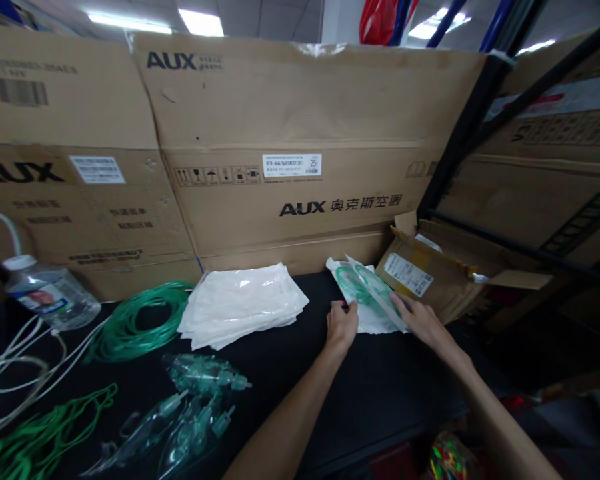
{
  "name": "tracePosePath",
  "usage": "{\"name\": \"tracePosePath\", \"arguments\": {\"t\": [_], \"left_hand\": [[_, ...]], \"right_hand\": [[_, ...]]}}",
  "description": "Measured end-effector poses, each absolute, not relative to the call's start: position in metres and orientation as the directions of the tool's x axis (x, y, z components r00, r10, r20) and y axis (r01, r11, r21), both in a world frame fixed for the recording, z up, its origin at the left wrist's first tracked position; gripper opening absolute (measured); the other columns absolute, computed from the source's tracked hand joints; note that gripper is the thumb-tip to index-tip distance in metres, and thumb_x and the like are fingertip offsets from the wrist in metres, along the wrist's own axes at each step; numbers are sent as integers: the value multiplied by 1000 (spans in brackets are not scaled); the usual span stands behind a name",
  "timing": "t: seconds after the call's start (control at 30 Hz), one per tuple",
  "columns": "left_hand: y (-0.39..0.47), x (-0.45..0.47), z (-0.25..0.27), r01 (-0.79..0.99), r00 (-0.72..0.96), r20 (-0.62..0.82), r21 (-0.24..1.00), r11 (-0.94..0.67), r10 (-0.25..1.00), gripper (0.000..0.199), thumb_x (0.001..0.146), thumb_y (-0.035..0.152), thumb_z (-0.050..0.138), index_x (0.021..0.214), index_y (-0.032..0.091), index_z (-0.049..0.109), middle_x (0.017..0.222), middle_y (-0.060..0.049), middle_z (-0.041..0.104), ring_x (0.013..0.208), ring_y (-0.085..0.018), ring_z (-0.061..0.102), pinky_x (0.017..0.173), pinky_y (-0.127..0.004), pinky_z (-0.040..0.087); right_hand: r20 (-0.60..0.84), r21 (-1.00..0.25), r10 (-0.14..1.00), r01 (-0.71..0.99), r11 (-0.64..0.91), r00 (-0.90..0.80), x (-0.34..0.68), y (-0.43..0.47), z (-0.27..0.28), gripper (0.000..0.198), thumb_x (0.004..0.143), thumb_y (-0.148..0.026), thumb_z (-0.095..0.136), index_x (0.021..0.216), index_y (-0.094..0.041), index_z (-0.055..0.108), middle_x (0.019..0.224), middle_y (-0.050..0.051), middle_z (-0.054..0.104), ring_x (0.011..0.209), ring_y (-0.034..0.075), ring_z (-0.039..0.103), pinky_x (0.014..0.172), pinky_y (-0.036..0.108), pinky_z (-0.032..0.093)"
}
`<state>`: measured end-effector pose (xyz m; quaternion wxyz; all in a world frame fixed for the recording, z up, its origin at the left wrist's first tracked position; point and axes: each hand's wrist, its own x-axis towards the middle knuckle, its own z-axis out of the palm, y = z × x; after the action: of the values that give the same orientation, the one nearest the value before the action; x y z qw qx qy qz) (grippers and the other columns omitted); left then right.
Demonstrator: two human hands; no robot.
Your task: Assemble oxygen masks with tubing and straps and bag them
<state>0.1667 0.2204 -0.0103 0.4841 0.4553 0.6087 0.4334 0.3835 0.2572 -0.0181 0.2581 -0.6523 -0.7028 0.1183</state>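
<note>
A white and clear pouch (375, 319) with green coiled tubing inside lies on the black table, right of centre. My left hand (342, 325) is closed at its lower left edge, fingertips pinching there. My right hand (424, 321) grips the right side, where a clear upper layer stands tilted up from the white one. Whether this is one pouch or two overlapping, I cannot tell. Left of my hands lies a stack of flat white pouches (243, 300). Nearer to me are several clear green oxygen masks (200, 373) in a loose heap.
A coil of green tubing (143, 320) and green elastic straps (45, 433) lie at left, beside white cables (10, 367) and a plastic bottle (53, 293). Large cartons (290, 127) wall off the back. An open cardboard box (420, 267) and a black rack post (460, 133) stand right.
</note>
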Motion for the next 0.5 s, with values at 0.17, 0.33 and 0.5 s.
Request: {"name": "tracePosePath", "arguments": {"t": [0.17,0.33,0.5], "left_hand": [[219,168,-2,216,-55,-158,962,166,986,32,99,35,66,128,21,64,133,-10,65,113,-26,67,94,-47,58],[220,172,-2,210,61,-169,966,153,984,34,99,36,66,129,19,63,132,-10,66,109,-25,68,91,-47,59],[219,163,1,224,73,-177,962,157,982,35,99,36,66,129,19,63,131,-10,66,108,-25,69,91,-46,59]], "right_hand": [[244,-479,970,871,110,12,392,267,-21,30,101,-34,65,128,-22,65,134,10,66,110,26,69,91,46,60],[320,-454,947,884,115,41,389,272,-21,29,100,-33,67,127,-22,65,133,9,66,109,25,69,91,45,60],[478,-416,878,889,192,34,384,250,-3,40,103,-47,50,117,-18,73,113,18,77,113,38,72,99,54,56]]}}
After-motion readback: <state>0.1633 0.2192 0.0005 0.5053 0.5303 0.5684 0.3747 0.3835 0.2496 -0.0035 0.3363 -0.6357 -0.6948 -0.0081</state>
